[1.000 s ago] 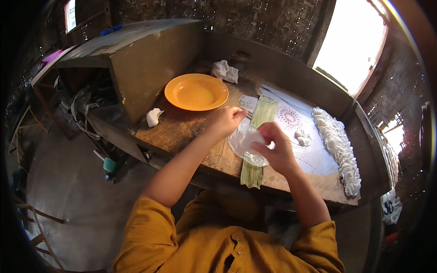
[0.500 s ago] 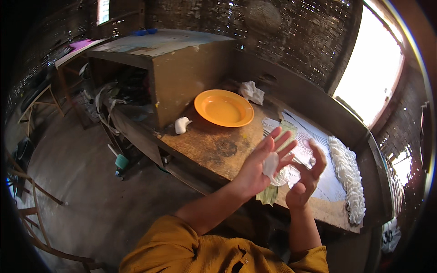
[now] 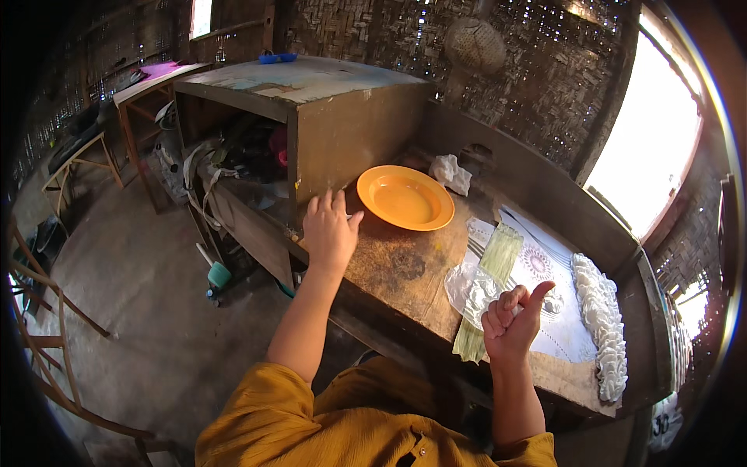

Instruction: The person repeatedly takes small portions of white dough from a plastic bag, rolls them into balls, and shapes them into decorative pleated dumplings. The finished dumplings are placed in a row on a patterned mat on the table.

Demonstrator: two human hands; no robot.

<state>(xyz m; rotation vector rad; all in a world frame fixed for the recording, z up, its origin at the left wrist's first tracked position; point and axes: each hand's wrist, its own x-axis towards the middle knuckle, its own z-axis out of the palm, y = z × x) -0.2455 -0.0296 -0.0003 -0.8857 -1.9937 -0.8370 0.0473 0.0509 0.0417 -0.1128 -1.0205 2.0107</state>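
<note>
Left hand [image 3: 330,235]: fingers spread, beside orange plate [image 3: 444,205]; best steered clear of its rim. Right hand [image 3: 510,324]: fingers curled, thumb out; cannot tell if holding.

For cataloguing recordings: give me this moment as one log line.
left hand: left of orange plate, grip unclear | right hand: fingers curled, contents unclear | plastic sheet: over green strip
</note>
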